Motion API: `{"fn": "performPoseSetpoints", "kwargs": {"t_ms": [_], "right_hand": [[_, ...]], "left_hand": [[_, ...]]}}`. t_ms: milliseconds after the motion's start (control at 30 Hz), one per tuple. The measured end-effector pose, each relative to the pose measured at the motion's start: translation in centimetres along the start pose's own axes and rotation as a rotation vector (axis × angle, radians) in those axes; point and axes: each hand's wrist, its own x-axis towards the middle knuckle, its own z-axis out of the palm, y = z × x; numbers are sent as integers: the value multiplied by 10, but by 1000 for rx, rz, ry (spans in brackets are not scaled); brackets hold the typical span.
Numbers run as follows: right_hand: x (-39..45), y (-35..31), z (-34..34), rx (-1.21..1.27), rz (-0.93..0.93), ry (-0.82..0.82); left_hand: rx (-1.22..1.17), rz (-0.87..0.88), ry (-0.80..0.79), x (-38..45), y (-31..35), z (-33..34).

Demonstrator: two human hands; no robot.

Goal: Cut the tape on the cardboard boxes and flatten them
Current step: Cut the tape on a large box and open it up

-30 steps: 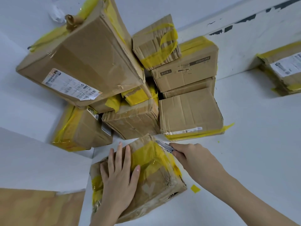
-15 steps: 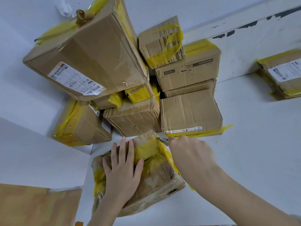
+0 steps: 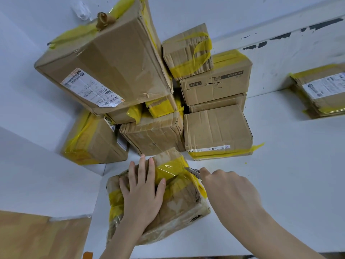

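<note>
**Knife back at the taped corner**

Since half a second ago the right hand (image 3: 226,191) has drawn back a little toward the person, so more of the utility knife (image 3: 193,172) shows beyond its knuckles; the left hand (image 3: 142,191) has barely shifted on the box.

Head view: the left hand lies flat on top of the nearest cardboard box (image 3: 179,208), its fingers (image 3: 141,169) straight and slightly spread, thumb out to the side, pressing the box onto the white desk (image 3: 280,184). The right hand's fingers are curled around the knife handle, gripping it. The metal blade end pokes out past the knuckles and touches the yellow tape (image 3: 171,170) at the box's far right corner, just right of the left fingertips. That tape band runs across the box top under and beside the left hand, and more yellow tape wraps its left edge.

Beyond both sets of fingers a heap of taped boxes (image 3: 149,101) is piled against the wall, the largest one (image 3: 104,71) tilted on top with a shipping label. One more labelled box (image 3: 323,92) sits well apart, far to the right of the right hand. A wooden floor (image 3: 37,238) shows left of the left forearm.
</note>
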Motion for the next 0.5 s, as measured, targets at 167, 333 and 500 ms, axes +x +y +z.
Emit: {"fn": "performPoseSetpoints", "kwargs": {"t_ms": [167, 333, 500], "right_hand": [[-14, 1, 4, -3, 12, -61], [-23, 5, 12, -41, 51, -62], [-35, 1, 17, -4, 42, -119]], "left_hand": [[4, -5, 13, 0, -1, 2], [-6, -9, 18, 1, -1, 3], [-22, -5, 23, 1, -2, 4]]}}
